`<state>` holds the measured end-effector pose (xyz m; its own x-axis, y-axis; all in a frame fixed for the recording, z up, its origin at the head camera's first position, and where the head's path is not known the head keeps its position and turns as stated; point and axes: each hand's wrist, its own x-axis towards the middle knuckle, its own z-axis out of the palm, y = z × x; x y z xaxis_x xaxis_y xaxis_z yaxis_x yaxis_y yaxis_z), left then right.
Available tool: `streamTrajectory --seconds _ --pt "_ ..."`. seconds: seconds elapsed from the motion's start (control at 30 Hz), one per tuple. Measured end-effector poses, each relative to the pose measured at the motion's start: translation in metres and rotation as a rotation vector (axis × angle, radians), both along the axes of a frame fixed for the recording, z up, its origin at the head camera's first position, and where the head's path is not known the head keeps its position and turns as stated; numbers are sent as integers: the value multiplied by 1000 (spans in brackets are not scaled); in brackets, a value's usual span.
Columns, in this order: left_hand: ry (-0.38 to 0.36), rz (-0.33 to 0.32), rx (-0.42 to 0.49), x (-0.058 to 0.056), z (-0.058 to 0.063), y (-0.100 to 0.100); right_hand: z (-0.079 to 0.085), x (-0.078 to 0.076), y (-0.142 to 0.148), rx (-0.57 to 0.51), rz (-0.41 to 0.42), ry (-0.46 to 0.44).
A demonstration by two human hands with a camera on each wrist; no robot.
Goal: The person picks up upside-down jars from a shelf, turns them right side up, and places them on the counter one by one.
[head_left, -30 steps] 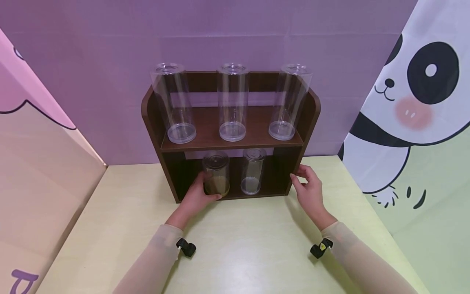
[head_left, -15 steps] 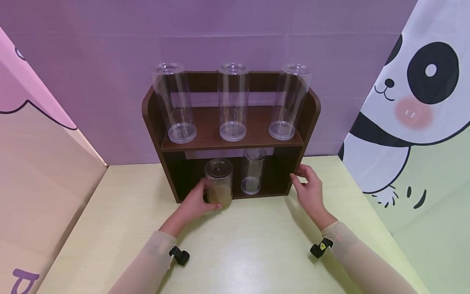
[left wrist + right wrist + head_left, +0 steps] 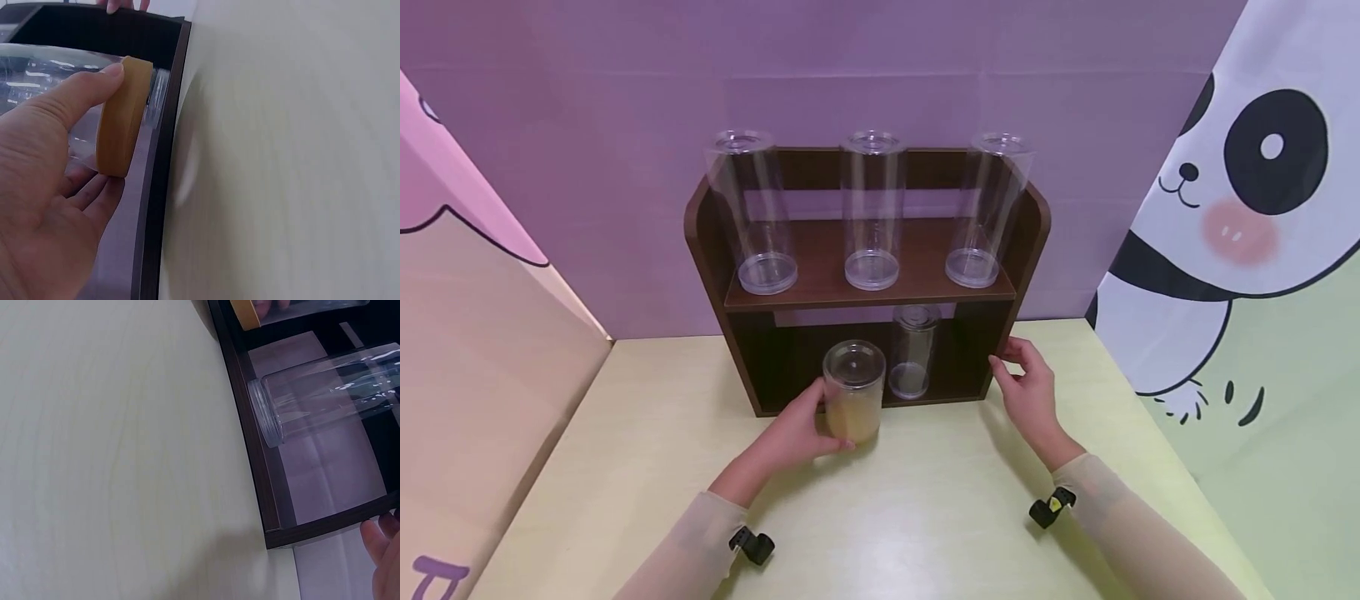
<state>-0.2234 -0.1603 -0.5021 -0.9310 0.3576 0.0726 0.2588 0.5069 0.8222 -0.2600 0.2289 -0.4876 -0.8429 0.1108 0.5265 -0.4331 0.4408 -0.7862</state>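
Note:
My left hand [image 3: 797, 425] grips a clear plastic jar [image 3: 855, 387] with an orange lid [image 3: 125, 119] at its lower end. Thumb and fingers lie round the jar near that lid in the left wrist view. Held upright, the jar is just in front of the lower compartment of a dark brown two-tier shelf [image 3: 820, 296], its lid raised above the shelf's base. A narrower clear jar [image 3: 912, 354] stands inside that compartment, to the right. At the shelf's right side panel, my right hand [image 3: 1028, 396] rests its fingertips against the outer face.
Three tall clear jars stand along the upper tier: left [image 3: 756, 217], middle [image 3: 872, 212] and right [image 3: 988, 212]. The shelf sits on a pale wooden table [image 3: 895, 517], backed by a purple wall [image 3: 625, 167]. A panda print [image 3: 1240, 208] covers the right wall.
My left hand has drawn the gripped jar forward out of the lower compartment, toward me and slightly right. The right hand stays at the side panel.

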Motion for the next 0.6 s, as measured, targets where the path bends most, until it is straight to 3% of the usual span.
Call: streamTrajectory --seconds 0.17,0.37,0.5,0.6 --pt "5 -46 21 8 1 3 1 -1 0 -7 0 6" --pt "6 -45 19 14 1 4 1 -1 2 -4 -9 -24" --pt "7 -44 2 19 2 5 -1 5 -2 -34 -41 -40" --pt "8 -43 1 20 2 5 0 13 -9 -79 -70 6"
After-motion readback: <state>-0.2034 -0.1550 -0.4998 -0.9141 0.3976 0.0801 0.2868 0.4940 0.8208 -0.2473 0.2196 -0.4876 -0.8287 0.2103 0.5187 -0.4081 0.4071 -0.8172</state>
